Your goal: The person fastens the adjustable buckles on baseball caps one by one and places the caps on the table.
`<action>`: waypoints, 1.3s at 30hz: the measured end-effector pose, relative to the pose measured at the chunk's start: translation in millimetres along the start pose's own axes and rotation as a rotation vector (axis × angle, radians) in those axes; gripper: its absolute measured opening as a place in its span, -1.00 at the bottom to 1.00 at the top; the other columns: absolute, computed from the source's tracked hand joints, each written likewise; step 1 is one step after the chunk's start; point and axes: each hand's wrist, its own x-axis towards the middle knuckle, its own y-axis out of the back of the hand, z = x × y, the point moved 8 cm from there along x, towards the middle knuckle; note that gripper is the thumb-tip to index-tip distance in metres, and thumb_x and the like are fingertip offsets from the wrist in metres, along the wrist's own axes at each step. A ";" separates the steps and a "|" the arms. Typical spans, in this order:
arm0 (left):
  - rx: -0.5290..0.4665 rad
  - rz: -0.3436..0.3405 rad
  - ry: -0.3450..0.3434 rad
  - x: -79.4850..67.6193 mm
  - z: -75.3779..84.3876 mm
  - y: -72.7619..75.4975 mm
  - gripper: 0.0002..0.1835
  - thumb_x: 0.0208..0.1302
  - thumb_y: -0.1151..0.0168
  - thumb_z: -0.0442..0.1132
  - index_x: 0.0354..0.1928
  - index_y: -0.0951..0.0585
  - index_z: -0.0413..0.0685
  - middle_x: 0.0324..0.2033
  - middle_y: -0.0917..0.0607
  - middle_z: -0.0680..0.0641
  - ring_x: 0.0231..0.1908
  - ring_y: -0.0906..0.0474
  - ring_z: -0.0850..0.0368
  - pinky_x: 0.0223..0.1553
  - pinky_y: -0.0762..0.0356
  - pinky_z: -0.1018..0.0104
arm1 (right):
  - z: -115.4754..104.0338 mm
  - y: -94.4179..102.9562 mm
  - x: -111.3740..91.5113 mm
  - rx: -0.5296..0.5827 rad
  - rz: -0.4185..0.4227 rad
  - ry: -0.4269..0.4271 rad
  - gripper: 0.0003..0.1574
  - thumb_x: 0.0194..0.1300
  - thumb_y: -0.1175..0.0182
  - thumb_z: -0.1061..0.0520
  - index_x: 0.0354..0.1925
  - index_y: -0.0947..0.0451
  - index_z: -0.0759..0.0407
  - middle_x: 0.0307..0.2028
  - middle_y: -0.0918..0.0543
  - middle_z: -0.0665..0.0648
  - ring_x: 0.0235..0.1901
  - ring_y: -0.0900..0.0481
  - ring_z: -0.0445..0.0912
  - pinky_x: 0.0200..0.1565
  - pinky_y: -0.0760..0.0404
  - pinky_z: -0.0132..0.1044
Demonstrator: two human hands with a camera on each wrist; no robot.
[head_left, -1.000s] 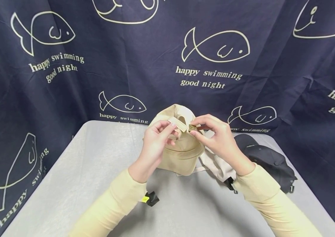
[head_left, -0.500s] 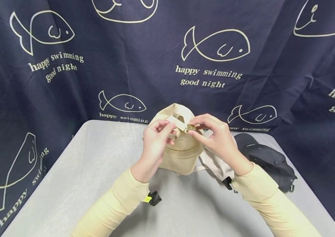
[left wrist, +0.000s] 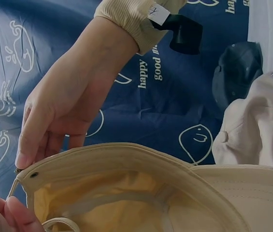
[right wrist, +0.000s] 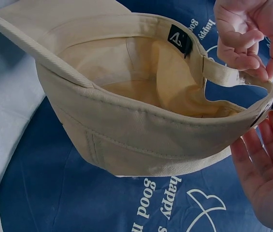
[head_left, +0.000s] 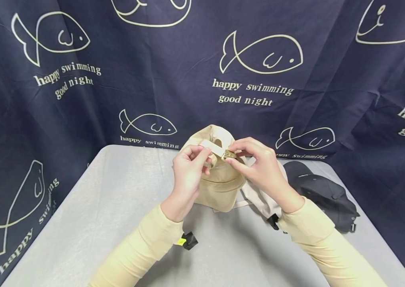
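A beige baseball cap (head_left: 220,189) is held up over the table, its back strap and rear opening toward me in the head view. My left hand (head_left: 187,175) pinches the pale strap (head_left: 212,148) between thumb and index finger. My right hand (head_left: 265,167) pinches the metal buckle (head_left: 229,154) at the strap's right end, and the strap meets the buckle there. In the right wrist view the cap's hollow inside (right wrist: 136,72) shows, with a black label (right wrist: 179,41) at the inner band. The left wrist view catches my left fingertips (left wrist: 22,212) at the strap.
A black cap (head_left: 325,195) lies at the table's right side. Between it and the beige cap is a pale off-white cap (head_left: 259,195), partly covered by my right arm. A blue printed curtain (head_left: 195,71) hangs behind the grey table (head_left: 116,187).
My right hand has shifted slightly left with the buckle, which now sits closer along the strap to my left fingers. The left hand's grip stays nearly in place.
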 end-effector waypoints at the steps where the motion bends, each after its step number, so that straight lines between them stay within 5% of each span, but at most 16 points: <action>1: -0.003 0.002 -0.003 -0.3 0.4 -0.1 -0.83 0.07 -0.27 -0.50 -0.52 -0.53 -0.12 -0.62 -0.60 0.04 -0.63 -0.51 0.26 -0.77 -0.36 0.51 | 4.4 -0.9 -0.9 -0.001 0.002 -0.003 -0.72 -0.08 -0.44 0.38 -0.32 -0.62 0.27 -0.31 -0.67 0.13 -0.32 -0.62 -0.13 -0.25 -0.63 -0.26; 7: -0.028 0.015 -0.011 -1.7 0.9 0.1 -0.82 0.09 -0.24 -0.52 -0.53 -0.52 -0.11 -0.60 -0.64 0.04 -0.63 -0.51 0.26 -0.79 -0.34 0.52 | 22.7 -5.0 -4.7 0.012 0.009 -0.007 -0.71 -0.04 -0.46 0.26 -0.27 -0.64 0.15 -0.26 -0.67 0.03 -0.27 -0.61 -0.21 -0.22 -0.63 -0.31; 39: -0.113 0.028 0.032 -5.3 -8.3 -4.2 -0.79 0.10 -0.24 -0.51 -0.55 -0.50 -0.09 -0.60 -0.62 -0.01 -0.63 -0.49 0.28 -0.78 -0.33 0.53 | 20.9 -6.5 -1.4 0.008 0.051 -0.040 -0.80 0.03 -0.39 0.27 -0.31 -0.62 0.14 -0.26 -0.64 -0.01 -0.31 -0.58 -0.20 -0.26 -0.64 -0.28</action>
